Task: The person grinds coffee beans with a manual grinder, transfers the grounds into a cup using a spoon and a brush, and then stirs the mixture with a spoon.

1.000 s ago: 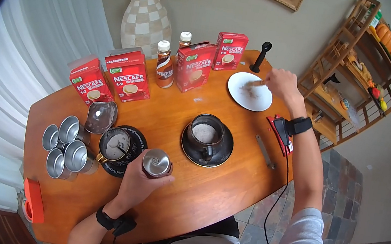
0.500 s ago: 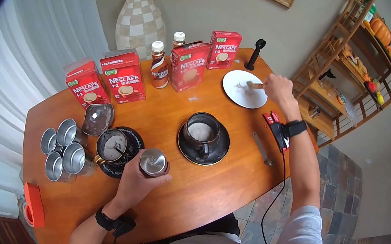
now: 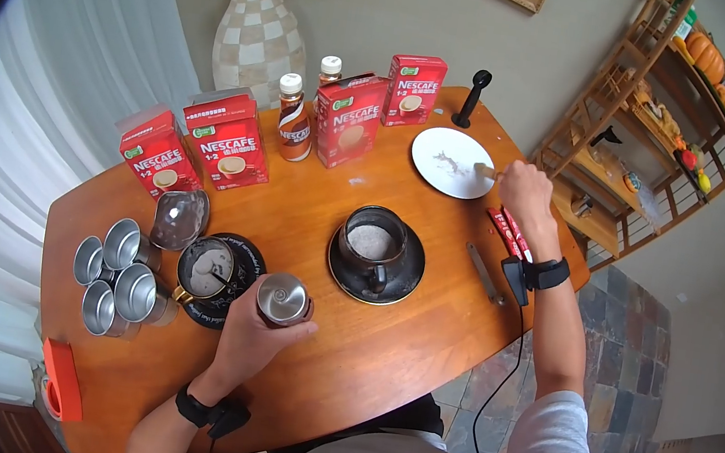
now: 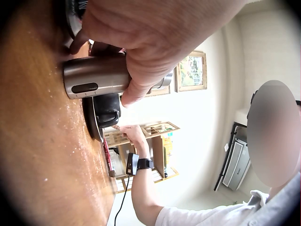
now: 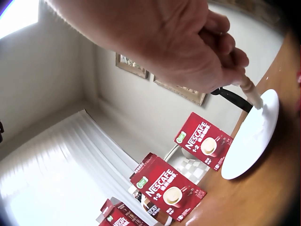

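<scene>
My left hand grips an upright brushed-steel cylinder, fingers and thumb wrapped round its side. The left wrist view shows a dark oval window low on its wall. At the back right, my right hand pinches a short, small wooden brush, its tip on the white plate. Brownish powder lies scattered on the plate. Between the hands, a black mug with pale powder inside stands on a black saucer.
Beside the left hand, a gold-handled cup sits on a black coaster. Several metal cups and a clear dish stand left. Red Nescafe boxes and bottles line the back. A flat metal tool and red packets lie right.
The right hand with the brush has drawn from the middle of the plate toward its right edge. The left hand keeps hold of the steel cylinder. The head view has shifted slightly.
</scene>
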Action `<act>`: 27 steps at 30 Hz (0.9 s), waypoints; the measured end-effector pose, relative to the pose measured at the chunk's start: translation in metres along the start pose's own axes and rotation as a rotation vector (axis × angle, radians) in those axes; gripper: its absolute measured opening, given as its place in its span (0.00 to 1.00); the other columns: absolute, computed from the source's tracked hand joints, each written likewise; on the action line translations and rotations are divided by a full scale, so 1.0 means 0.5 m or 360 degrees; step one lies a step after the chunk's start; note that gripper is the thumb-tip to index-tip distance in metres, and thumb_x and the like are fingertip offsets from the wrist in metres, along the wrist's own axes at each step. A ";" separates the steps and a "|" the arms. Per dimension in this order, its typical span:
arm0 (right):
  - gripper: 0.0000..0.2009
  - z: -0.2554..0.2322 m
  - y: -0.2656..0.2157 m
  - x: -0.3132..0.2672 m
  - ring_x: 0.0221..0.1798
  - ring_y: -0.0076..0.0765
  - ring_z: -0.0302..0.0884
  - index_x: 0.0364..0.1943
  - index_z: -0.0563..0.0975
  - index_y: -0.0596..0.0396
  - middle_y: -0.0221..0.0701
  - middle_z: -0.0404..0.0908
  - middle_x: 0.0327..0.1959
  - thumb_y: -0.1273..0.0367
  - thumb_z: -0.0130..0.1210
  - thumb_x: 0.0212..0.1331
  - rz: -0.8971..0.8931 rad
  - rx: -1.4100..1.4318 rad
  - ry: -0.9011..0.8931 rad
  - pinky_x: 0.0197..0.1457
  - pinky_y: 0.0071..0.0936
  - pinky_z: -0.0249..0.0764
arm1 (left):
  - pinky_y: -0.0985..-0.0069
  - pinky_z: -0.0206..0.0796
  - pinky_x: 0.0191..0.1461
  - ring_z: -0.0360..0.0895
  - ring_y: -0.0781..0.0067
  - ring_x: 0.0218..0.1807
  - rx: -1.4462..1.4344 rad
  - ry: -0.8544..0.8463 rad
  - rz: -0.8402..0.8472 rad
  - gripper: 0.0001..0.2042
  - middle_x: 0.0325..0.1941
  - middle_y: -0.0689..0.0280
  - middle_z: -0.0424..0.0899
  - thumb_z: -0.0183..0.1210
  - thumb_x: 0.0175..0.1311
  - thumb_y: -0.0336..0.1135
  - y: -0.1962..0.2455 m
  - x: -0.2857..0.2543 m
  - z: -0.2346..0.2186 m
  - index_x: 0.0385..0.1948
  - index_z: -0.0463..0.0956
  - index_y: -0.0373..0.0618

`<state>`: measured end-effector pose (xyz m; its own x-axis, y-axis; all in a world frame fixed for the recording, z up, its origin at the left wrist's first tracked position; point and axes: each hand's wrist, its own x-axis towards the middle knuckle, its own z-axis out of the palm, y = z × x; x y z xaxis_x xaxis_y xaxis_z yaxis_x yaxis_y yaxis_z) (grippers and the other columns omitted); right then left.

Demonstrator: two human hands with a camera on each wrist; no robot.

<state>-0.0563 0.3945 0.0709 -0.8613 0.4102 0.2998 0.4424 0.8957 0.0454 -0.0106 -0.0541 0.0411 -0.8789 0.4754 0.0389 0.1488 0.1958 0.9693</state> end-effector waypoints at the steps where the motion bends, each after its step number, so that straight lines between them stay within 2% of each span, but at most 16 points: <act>1: 0.10 0.000 -0.001 -0.006 0.37 0.62 0.87 0.35 0.89 0.57 0.50 0.87 0.31 0.66 0.61 0.64 -0.0049 0.0073 0.0028 0.43 0.51 0.83 | 0.79 0.75 0.52 0.83 0.83 0.44 0.0011 -0.0001 0.0011 0.18 0.40 0.70 0.87 0.75 0.57 0.26 0.001 0.001 0.000 0.46 0.77 0.41; 3: 0.12 0.005 -0.005 -0.017 0.35 0.62 0.88 0.31 0.87 0.62 0.53 0.86 0.30 0.67 0.60 0.64 -0.0155 0.0221 0.0075 0.40 0.51 0.82 | 0.79 0.75 0.52 0.83 0.83 0.44 0.0032 0.0001 0.0023 0.18 0.40 0.70 0.87 0.75 0.57 0.26 0.001 0.000 0.000 0.46 0.77 0.41; 6: 0.12 -0.006 -0.007 -0.018 0.35 0.64 0.87 0.30 0.86 0.63 0.54 0.86 0.30 0.67 0.59 0.64 -0.0030 0.0184 0.0111 0.40 0.53 0.82 | 0.79 0.75 0.52 0.83 0.83 0.44 0.0015 0.0002 0.0023 0.18 0.40 0.70 0.87 0.75 0.57 0.26 0.001 0.000 0.000 0.46 0.77 0.41; 9: 0.09 0.014 -0.009 -0.023 0.38 0.60 0.87 0.40 0.89 0.56 0.49 0.87 0.32 0.68 0.61 0.64 -0.0058 0.0111 0.0022 0.45 0.49 0.82 | 0.79 0.75 0.52 0.83 0.83 0.44 0.0005 -0.0009 0.0020 0.18 0.40 0.70 0.87 0.75 0.57 0.26 0.003 0.000 -0.001 0.46 0.77 0.41; 12: 0.10 -0.033 -0.033 -0.039 0.38 0.57 0.87 0.43 0.89 0.55 0.48 0.88 0.33 0.68 0.62 0.64 -0.0033 0.0247 0.0065 0.45 0.48 0.82 | 0.78 0.75 0.52 0.83 0.82 0.45 0.0066 0.0005 0.0048 0.18 0.40 0.70 0.87 0.75 0.57 0.26 0.000 -0.001 -0.001 0.46 0.77 0.42; 15: 0.11 -0.055 -0.042 -0.061 0.36 0.56 0.87 0.45 0.89 0.54 0.47 0.88 0.33 0.67 0.61 0.64 -0.0292 0.0406 0.0023 0.44 0.47 0.82 | 0.78 0.75 0.52 0.83 0.82 0.45 0.0038 0.0000 0.0037 0.18 0.40 0.70 0.87 0.75 0.57 0.26 0.003 -0.001 -0.001 0.47 0.77 0.42; 18: 0.08 -0.022 -0.028 -0.060 0.34 0.57 0.86 0.42 0.89 0.51 0.45 0.86 0.29 0.69 0.60 0.64 -0.0337 0.0356 -0.0033 0.40 0.47 0.81 | 0.78 0.75 0.52 0.83 0.82 0.45 0.0080 0.0003 0.0040 0.18 0.41 0.70 0.87 0.75 0.57 0.26 0.005 -0.001 -0.002 0.47 0.77 0.42; 21: 0.10 -0.020 -0.029 -0.045 0.36 0.56 0.86 0.45 0.89 0.52 0.45 0.88 0.32 0.67 0.62 0.64 -0.0304 0.0358 0.0054 0.43 0.47 0.81 | 0.78 0.75 0.52 0.83 0.82 0.45 0.0049 0.0010 0.0020 0.18 0.40 0.70 0.87 0.75 0.57 0.26 0.003 -0.001 0.000 0.46 0.77 0.42; 24: 0.09 -0.032 -0.069 -0.041 0.37 0.56 0.86 0.43 0.89 0.53 0.45 0.88 0.32 0.67 0.62 0.64 -0.0445 0.0383 0.0150 0.42 0.48 0.81 | 0.78 0.75 0.52 0.83 0.82 0.44 0.0091 0.0015 0.0027 0.18 0.40 0.70 0.87 0.75 0.56 0.26 0.006 -0.001 0.000 0.46 0.77 0.42; 27: 0.08 0.001 -0.089 -0.026 0.37 0.57 0.86 0.41 0.88 0.53 0.45 0.87 0.32 0.67 0.61 0.64 -0.0458 0.0265 0.0041 0.42 0.48 0.81 | 0.78 0.75 0.51 0.83 0.82 0.44 0.0077 0.0012 0.0025 0.18 0.40 0.70 0.87 0.75 0.56 0.27 0.003 -0.001 0.000 0.46 0.78 0.42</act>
<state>-0.0648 0.3493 0.0647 -0.9375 0.1335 0.3213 0.1328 0.9909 -0.0242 -0.0101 -0.0542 0.0426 -0.8798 0.4721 0.0558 0.1841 0.2300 0.9556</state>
